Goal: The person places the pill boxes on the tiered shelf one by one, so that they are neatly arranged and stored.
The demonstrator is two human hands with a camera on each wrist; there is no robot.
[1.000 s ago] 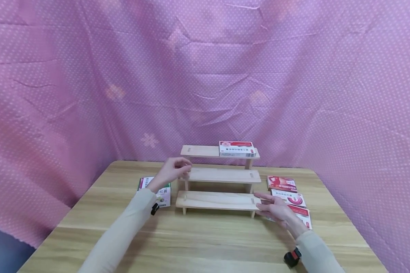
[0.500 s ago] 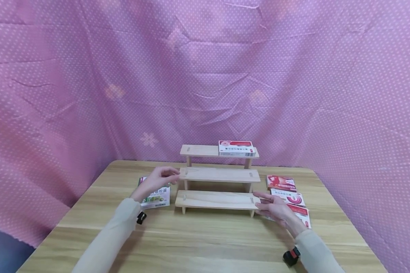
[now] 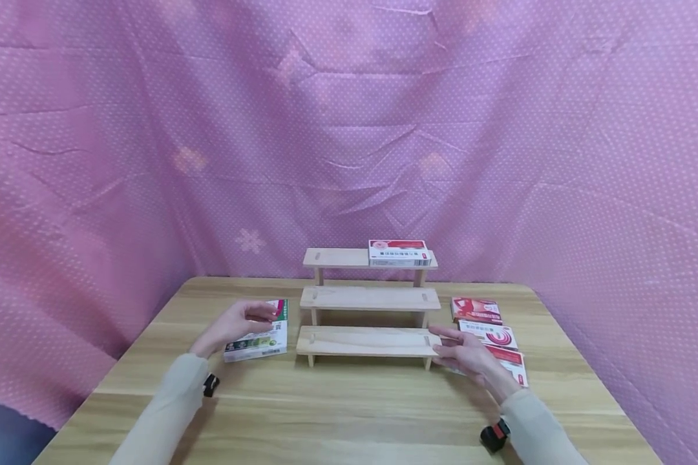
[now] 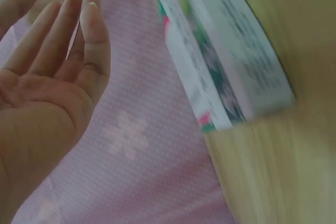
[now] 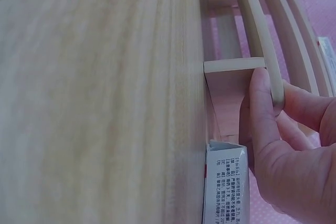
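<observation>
Head view, taken from the near side outward: a pale wood-grain worktop (image 3: 337,420) is crossed from 7 and 5 o'clock by two cream sleeves (image 3: 159,413). At 4 o'clock from the middle of a three-tier pale wooden rack (image 3: 366,298), the right hand (image 3: 468,355) is held low, its forearm slanted inward; the end of the lowest board is pinched between thumb and fingers, as is also shown in the right wrist view. By judgement, the rack is being steadied rather than lifted.

Partly hidden by that hand, a flat white-and-red carton (image 3: 508,363) is left on the worktop, not yet shelved. At 8 o'clock, a flat white carton with green pictures (image 3: 258,350) is likewise left there. Above it, at 9 o'clock, the left hand (image 3: 232,325) is held with the fingers loosely bent and the thumb apart; nothing is gripped, and in the left wrist view a gap is seen between fingers and carton. Farther on, a carton with a pink-and-green label (image 3: 281,310) is partly covered by the fingers. Toward 3 o'clock, a white carton with magenta arcs (image 3: 488,334) and a flat red carton (image 3: 477,310) are also unshelved.

Farthest, at 12 to 1 o'clock, one white-and-red printed carton (image 3: 399,253) is already set on the top tier, before a pink dotted curtain (image 3: 349,148). The shelving is judged to be at an early stage.
</observation>
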